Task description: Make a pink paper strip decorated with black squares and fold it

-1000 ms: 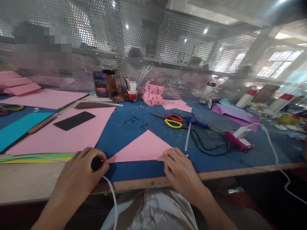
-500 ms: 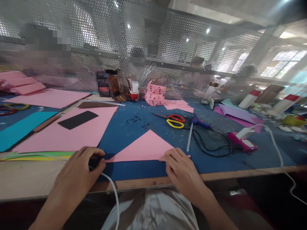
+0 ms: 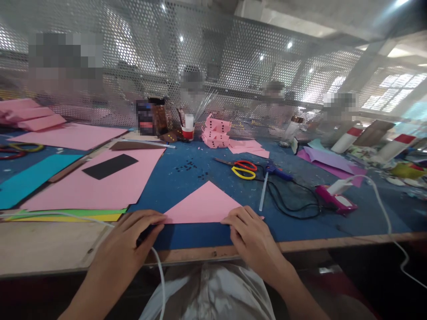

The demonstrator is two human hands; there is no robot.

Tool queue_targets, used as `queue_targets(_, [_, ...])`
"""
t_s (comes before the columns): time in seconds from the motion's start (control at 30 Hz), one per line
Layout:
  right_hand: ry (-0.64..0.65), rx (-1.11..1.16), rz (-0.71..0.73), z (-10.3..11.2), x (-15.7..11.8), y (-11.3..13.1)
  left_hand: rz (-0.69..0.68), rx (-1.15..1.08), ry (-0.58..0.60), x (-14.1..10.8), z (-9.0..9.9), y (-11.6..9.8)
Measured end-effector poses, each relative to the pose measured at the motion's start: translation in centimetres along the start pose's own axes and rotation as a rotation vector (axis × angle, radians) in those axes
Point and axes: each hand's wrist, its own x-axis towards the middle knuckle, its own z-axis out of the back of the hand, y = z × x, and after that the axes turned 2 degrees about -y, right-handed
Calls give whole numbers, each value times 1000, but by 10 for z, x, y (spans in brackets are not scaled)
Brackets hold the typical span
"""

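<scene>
A pink sheet of paper (image 3: 204, 205), in the shape of a wide triangle, lies before me with its point facing away. My left hand (image 3: 128, 244) pinches its left corner between thumb and fingers. At the opposite corner, my right hand (image 3: 253, 238) has its fingers closed together on the paper's lower edge; the fingertips partly cover that corner. Beyond the paper rest scissors (image 3: 245, 170) with one red and one yellow handle. Right of them is a blue glue gun (image 3: 279, 171) with a clear glue stick (image 3: 263, 192).
On the left, a black strip (image 3: 110, 166) lies on large pink sheets (image 3: 90, 191), beside a turquoise sheet (image 3: 30, 178). A dotted pink paper stack (image 3: 215, 133) and a red-white cup (image 3: 187, 132) stand behind. A white cable (image 3: 162, 275) crosses the table edge (image 3: 213, 254). A magenta box (image 3: 336, 199) sits right.
My left hand has moved right and inward along the pink paper, to a pinch at its left corner. My right hand and the paper stay in place.
</scene>
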Motion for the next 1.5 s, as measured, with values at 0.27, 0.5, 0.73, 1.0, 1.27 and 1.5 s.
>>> queue_targets(0.27, [-2, 52, -16, -2, -1, -2, 35, -4, 25, 7, 7, 9])
queue_targets(0.5, [-19, 43, -19, -1, -1, -2, 86, 5, 69, 14, 10, 17])
queue_targets(0.73, [-15, 60, -19, -1, 0, -1, 54, 27, 109, 16, 9, 21])
queue_targets(1.0, [1, 66, -34, -1, -1, -2, 106, 53, 120, 17, 9, 20])
queue_targets(1.27, [1, 70, -32, 0, 0, -2, 95, 153, 37, 13, 13, 13])
queue_targets(1.5, [26, 73, -50, 0, 0, -3, -227, -40, -10, 9, -2, -30])
